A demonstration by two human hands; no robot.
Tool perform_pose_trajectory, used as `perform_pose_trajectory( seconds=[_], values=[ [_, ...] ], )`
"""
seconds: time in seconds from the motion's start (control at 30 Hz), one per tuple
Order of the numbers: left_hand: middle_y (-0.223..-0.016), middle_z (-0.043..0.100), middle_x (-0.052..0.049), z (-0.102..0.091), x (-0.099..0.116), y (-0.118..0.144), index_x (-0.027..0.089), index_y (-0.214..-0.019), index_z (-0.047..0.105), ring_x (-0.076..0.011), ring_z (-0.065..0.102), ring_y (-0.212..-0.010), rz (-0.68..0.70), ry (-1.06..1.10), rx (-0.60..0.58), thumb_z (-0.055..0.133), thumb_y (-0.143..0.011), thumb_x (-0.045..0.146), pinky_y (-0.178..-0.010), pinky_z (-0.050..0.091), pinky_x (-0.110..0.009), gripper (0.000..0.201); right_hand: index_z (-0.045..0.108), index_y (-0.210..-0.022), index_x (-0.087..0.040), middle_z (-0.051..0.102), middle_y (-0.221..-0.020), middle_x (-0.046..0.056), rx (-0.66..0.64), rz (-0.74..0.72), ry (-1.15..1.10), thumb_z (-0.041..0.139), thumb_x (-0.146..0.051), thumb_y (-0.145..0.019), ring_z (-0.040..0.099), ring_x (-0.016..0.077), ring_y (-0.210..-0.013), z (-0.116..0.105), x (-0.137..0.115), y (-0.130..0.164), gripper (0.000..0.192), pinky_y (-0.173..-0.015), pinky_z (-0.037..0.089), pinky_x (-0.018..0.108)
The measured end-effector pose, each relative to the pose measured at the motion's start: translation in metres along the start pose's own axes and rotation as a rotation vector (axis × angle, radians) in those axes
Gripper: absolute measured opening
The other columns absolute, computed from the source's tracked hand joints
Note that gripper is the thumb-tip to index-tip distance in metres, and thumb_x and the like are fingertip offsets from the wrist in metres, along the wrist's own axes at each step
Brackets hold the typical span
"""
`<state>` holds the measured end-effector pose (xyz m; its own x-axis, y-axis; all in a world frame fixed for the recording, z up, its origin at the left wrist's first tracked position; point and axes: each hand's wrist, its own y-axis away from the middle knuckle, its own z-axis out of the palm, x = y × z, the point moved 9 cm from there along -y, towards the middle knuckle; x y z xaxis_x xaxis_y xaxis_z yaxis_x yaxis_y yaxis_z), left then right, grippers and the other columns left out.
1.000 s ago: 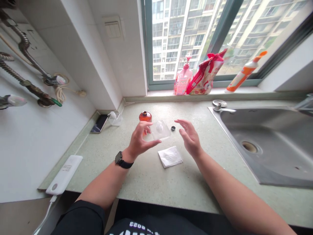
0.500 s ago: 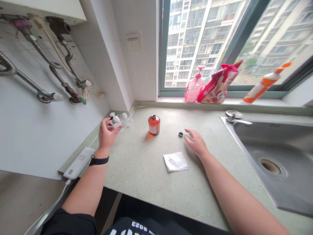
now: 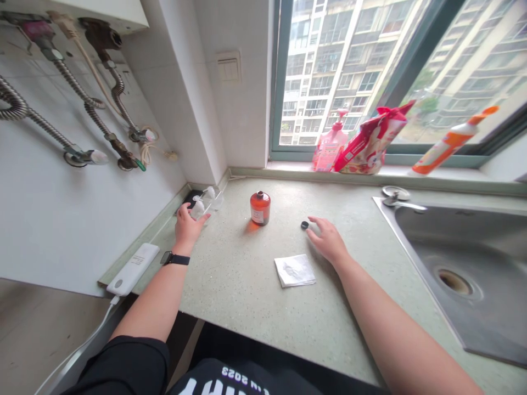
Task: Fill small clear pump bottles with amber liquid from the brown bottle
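Speckled green counter (image 3: 247, 285) runs below a window, and the small amber bottle (image 3: 260, 207) standing on it serves as the landmark. That bottle is upright, its long axis vertical, open neck pointing up, label facing the camera. Just right of the bottle lies a small black cap (image 3: 304, 224), flat on the counter; the right hand (image 3: 327, 241) rests beside it, fingers loosely spread, the fingertips close to the cap, closed on nothing. Well left of the bottle, near the wall corner, the left hand (image 3: 187, 227) has its fingers around a clear plastic packet (image 3: 201, 207), which lies low over the counter with its long axis slanting away toward the corner. In front of the bottle, nearer the person, a folded white tissue (image 3: 295, 270) lies flat. Far right of the bottle is a steel sink (image 3: 486, 241); behind it, on the sill, a red pouch (image 3: 370, 140).
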<state>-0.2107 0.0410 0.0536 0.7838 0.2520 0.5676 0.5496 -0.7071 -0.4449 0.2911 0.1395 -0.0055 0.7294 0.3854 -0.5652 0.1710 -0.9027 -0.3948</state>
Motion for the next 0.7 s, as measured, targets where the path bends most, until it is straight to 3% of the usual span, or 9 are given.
perform_pose_trajectory(
  seconds=[0.1,0.2,0.33,0.43,0.53,0.7],
  values=[
    [-0.130,0.065,-0.017,0.000,0.000,0.001,0.021,-0.140,0.051,-0.0315,0.075,-0.099,0.019,-0.005,0.000,0.092,-0.075,0.054,-0.096,0.061,-0.052,0.083,0.071,-0.134,-0.019,0.074,-0.131,0.017,-0.013,0.006,0.022,0.056,-0.032,-0.094,0.066,0.0350,-0.129,0.003,-0.002,0.001,0.045,-0.115,0.050,0.057],
    [-0.138,0.058,-0.023,-0.015,0.007,0.000,0.016,-0.144,0.051,-0.0347,0.071,-0.109,0.103,-0.003,0.068,0.096,-0.070,0.056,-0.105,0.058,-0.056,0.095,0.071,-0.136,-0.020,0.074,-0.133,0.016,-0.031,0.008,0.048,0.056,-0.031,-0.095,0.065,0.0348,-0.129,0.004,-0.005,0.001,0.045,-0.115,0.050,0.056],
    [-0.139,0.056,-0.018,-0.050,0.037,0.003,0.017,-0.139,0.057,-0.0185,0.064,-0.081,0.306,0.129,0.201,0.087,-0.084,0.057,-0.102,0.058,-0.051,0.074,0.070,-0.138,-0.021,0.073,-0.137,0.015,-0.056,0.014,0.083,0.057,-0.031,-0.096,0.065,0.0337,-0.129,0.005,-0.007,0.002,0.044,-0.115,0.050,0.054],
    [-0.134,0.061,-0.014,-0.054,0.073,0.006,0.021,-0.137,0.060,-0.0183,0.065,-0.085,0.410,0.281,0.182,0.083,-0.088,0.058,-0.088,0.061,-0.041,0.065,0.067,-0.143,-0.023,0.072,-0.139,0.015,-0.071,0.030,0.116,0.058,-0.030,-0.098,0.064,0.0335,-0.130,0.007,-0.007,0.003,0.047,-0.115,0.049,0.053],
    [-0.133,0.065,-0.012,-0.028,0.112,0.010,0.025,-0.141,0.057,-0.0231,0.070,-0.103,0.429,0.440,0.064,0.083,-0.087,0.060,-0.091,0.060,-0.040,0.070,0.065,-0.148,-0.022,0.070,-0.141,0.016,-0.089,0.042,0.152,0.060,-0.030,-0.098,0.063,0.0343,-0.131,0.009,-0.010,0.004,0.051,-0.115,0.048,0.053],
    [-0.149,0.060,-0.018,0.066,0.151,0.025,0.025,-0.151,0.049,-0.0342,0.065,-0.130,0.268,0.628,-0.292,0.090,-0.078,0.064,-0.112,0.052,-0.055,0.092,0.068,-0.146,-0.026,0.068,-0.144,0.014,-0.117,0.033,0.194,0.063,-0.030,-0.099,0.061,0.0329,-0.133,0.011,-0.016,0.006,0.047,-0.116,0.047,0.051]
  ],
)
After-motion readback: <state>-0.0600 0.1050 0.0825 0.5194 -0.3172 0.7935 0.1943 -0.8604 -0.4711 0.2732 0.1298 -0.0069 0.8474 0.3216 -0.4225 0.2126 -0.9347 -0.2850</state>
